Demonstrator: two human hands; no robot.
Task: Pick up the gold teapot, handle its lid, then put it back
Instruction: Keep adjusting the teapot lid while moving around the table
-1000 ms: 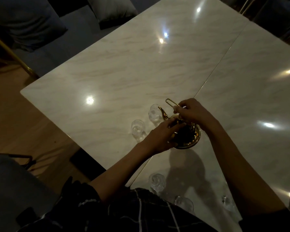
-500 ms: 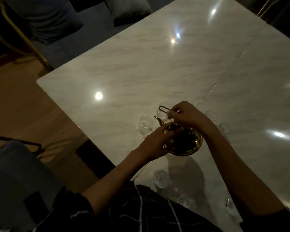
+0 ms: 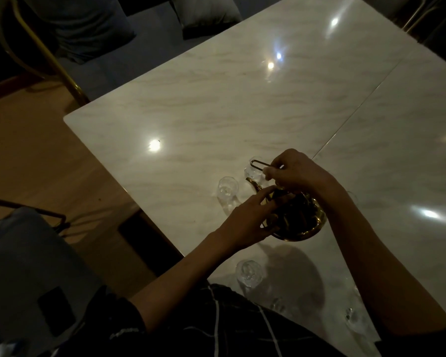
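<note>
The gold teapot (image 3: 303, 222) sits near the front edge of the pale marble tabletop (image 3: 216, 112), beside the seam where two slabs meet. Whether its base touches the surface or hangs just above it cannot be told in the dim light.

The right hand (image 3: 299, 173) is closed over the top of the pot, its fingers (image 3: 269, 172) pinched around the thin wire loop handle (image 3: 258, 163), which juts out toward the left. The left hand (image 3: 245, 220) rests against the near left side of the pot, fingers (image 3: 267, 195) loosely spread and laid along the shoulder by the curved spout (image 3: 252, 182). The lid is hidden under the two hands, so its position cannot be made out.

Small clear glasses stand around the pot: one (image 3: 228, 188) just left of the spout, another (image 3: 252, 172) behind the handle loop, and a third (image 3: 249, 275) nearer the person, at the tabletop's front. A dark plaid garment (image 3: 216, 323) fills the bottom of the view, and a gold chair frame (image 3: 44, 50) stands beyond the far left corner.
</note>
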